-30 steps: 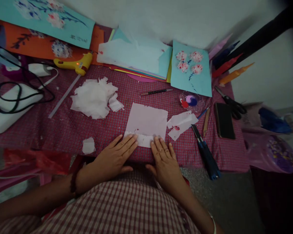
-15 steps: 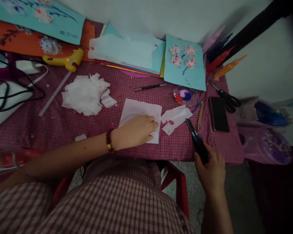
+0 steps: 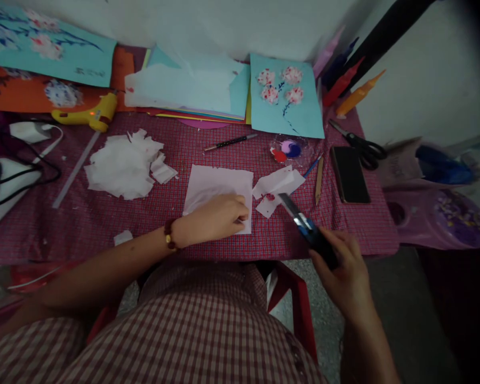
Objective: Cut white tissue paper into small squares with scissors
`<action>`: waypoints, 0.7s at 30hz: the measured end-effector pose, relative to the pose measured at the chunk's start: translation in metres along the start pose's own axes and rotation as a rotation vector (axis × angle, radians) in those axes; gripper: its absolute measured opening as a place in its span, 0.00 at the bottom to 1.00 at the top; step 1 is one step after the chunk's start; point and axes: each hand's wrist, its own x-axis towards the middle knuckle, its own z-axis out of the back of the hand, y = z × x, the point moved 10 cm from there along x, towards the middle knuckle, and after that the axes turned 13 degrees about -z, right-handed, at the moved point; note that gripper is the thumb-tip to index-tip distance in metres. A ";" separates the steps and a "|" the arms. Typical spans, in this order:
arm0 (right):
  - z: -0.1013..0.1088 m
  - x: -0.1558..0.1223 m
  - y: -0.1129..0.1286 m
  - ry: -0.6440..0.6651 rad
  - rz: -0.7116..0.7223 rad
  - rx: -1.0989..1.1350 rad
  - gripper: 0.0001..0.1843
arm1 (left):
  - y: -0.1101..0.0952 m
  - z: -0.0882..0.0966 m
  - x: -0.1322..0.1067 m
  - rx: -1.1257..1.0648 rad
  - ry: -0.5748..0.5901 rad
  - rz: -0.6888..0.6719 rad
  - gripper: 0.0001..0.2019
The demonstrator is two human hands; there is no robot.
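Note:
My left hand (image 3: 222, 216) lies on a pale square paper sheet (image 3: 218, 178) at the table's front edge, its fingers curled down on the sheet's right part. The fingertips are partly hidden. In my right hand (image 3: 344, 272) is a utility knife (image 3: 320, 246) with a blue and black handle, held up off the table at the right front. Its blade is out and points up and left, toward the torn paper scraps (image 3: 278, 181) beside the sheet. A heap of white paper pieces (image 3: 120, 168) sits left of the sheet.
Behind lie a black pen (image 3: 232, 142), a paint palette (image 3: 288, 151) and stacked coloured paper (image 3: 184, 88). At right are a wooden stick (image 3: 319, 181), a phone (image 3: 350, 174) and scissors (image 3: 362, 146). A yellow glue gun (image 3: 90, 113) and black cables (image 3: 24, 176) are on the left.
My right hand has lifted the utility knife off the table, its blade swinging left toward the scraps. My left hand stays on the sheet. The whole view has shifted slightly.

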 end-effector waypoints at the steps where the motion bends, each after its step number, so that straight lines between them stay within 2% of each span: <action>1: -0.008 0.000 0.008 0.071 0.039 -0.011 0.25 | -0.001 0.002 -0.002 -0.016 -0.007 0.000 0.09; 4: -0.027 0.000 0.024 0.205 0.128 -0.081 0.24 | -0.005 0.008 -0.008 -0.039 -0.030 0.000 0.10; 8: -0.040 0.004 0.033 0.275 0.191 -0.166 0.23 | -0.009 0.008 -0.010 -0.040 -0.008 0.009 0.10; 15: -0.047 0.011 0.039 0.365 0.247 -0.216 0.24 | -0.008 0.001 0.000 -0.106 -0.013 0.039 0.10; 21: -0.050 0.011 0.044 0.387 0.277 -0.199 0.25 | -0.007 0.000 0.001 -0.098 -0.005 0.048 0.10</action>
